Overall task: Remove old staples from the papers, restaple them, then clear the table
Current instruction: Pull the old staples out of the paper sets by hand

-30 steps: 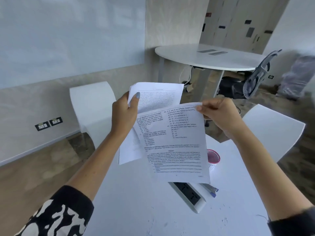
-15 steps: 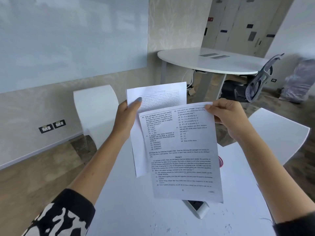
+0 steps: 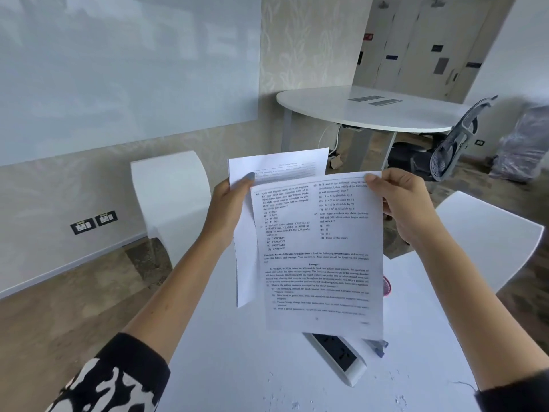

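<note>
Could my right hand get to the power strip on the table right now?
Probably not at once: the right hand is pinching the front sheet, and that sheet hangs over much of the power strip.

1. The front sheet (image 3: 319, 254) covers most of the back sheet (image 3: 277, 169). Only its top strip and left edge show.
2. The print on the back sheet is too blurry to read.
3. The fingers of the left hand (image 3: 228, 209) are behind the pages. Only the thumb shows.
4. The pink round thing (image 3: 387, 286) peeks out from behind the front sheet.
5. The power strip (image 3: 341, 356) has its far end under the page.
6. A small blue thing (image 3: 377, 346) is mostly hidden and hard to name.
</note>
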